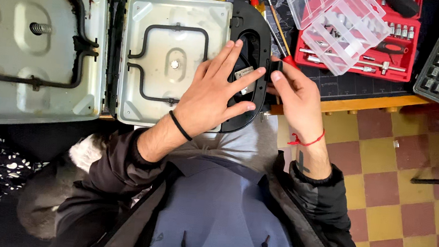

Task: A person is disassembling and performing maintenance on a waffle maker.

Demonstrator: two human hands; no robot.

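Left hand (pixel 217 94) is spread flat, fingers open, pressing down on the right half of an opened-up sandwich maker (pixel 172 61), palm on the metal plate and fingertips reaching over onto the black plastic handle (pixel 251 62) at the edge. Right hand (pixel 296 96) is pinched shut around a screwdriver with a red handle (pixel 288 60), working right at the outer edge of that black handle, just beside the left fingertips. Can't actually see the tip or any screw, the fingers cover it. As for progress: looks like the thing is already well stripped down. Both halves lie open side by side with the bare heating element loops (pixel 153 62) exposed, and the other half (pixel 30 43) on the left shows its own element and a spring in the middle. So I'd guess the covers are off and what's left is the handle part, but whether it's coming off or going back on I can't tell. Behind it on the table there's a red socket set case (pixel 395 49) with a clear plastic organizer box (pixel 339 23) lying on top. Checkered tile floor (pixel 399 181) below.
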